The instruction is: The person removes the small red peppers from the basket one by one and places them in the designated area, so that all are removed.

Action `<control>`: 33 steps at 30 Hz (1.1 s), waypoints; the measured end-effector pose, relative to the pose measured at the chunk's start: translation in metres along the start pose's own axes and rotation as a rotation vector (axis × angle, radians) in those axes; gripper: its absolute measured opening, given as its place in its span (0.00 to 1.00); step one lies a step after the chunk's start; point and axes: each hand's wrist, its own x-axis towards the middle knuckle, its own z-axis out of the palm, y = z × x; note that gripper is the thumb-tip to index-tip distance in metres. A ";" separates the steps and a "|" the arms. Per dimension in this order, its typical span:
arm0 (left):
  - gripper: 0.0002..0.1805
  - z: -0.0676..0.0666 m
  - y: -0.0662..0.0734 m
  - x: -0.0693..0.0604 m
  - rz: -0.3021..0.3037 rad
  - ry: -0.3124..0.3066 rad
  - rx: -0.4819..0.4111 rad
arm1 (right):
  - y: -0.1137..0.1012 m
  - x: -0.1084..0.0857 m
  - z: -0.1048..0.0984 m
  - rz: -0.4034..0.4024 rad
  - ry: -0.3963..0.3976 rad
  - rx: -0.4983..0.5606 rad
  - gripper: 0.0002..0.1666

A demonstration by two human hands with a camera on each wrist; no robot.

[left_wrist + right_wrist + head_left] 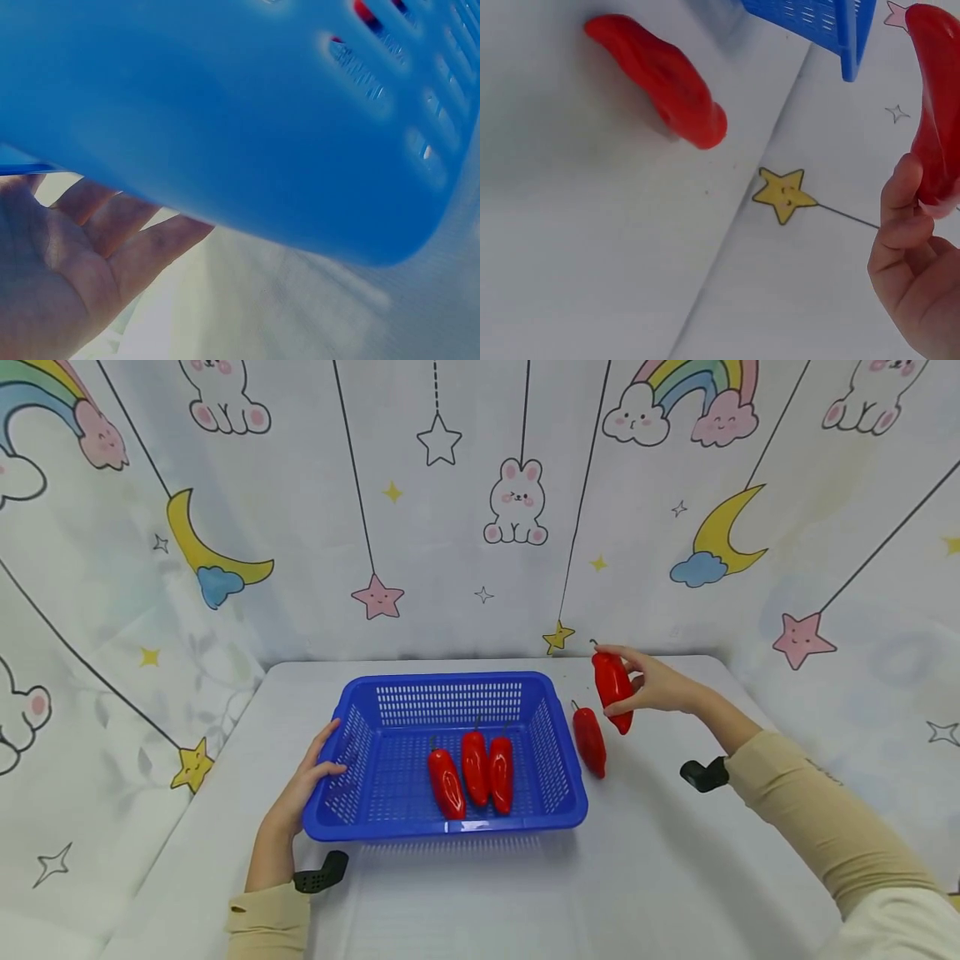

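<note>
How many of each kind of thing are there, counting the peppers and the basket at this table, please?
Blue perforated basket: 1
Red chili peppers: 5 (3 inside the basket, 1 on the table beside it, 1 held in the right hand)
Total: 6

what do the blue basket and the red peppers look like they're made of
The blue rectangular plastic-looking basket: likely moulded plastic with a slight sheen, judging by its regular slots and bright rim highlight.

The long, tapered red peppers: smooth and glossy, with sharp highlights; whether real flesh or plastic imitations, the look leaves open.
</note>
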 end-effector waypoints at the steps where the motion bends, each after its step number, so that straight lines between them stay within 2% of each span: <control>1: 0.39 0.000 0.000 0.000 0.002 -0.001 -0.001 | 0.003 0.001 0.001 0.005 -0.001 -0.004 0.59; 9: 0.40 -0.002 0.000 0.001 0.004 -0.003 0.001 | 0.027 0.007 0.008 0.035 0.002 -0.018 0.58; 17: 0.40 -0.001 -0.001 0.001 0.008 -0.004 -0.012 | 0.044 0.013 0.016 0.023 -0.015 -0.016 0.58; 33: 0.40 -0.001 -0.001 0.001 0.006 -0.004 -0.008 | 0.084 0.015 0.039 0.116 -0.073 -0.022 0.58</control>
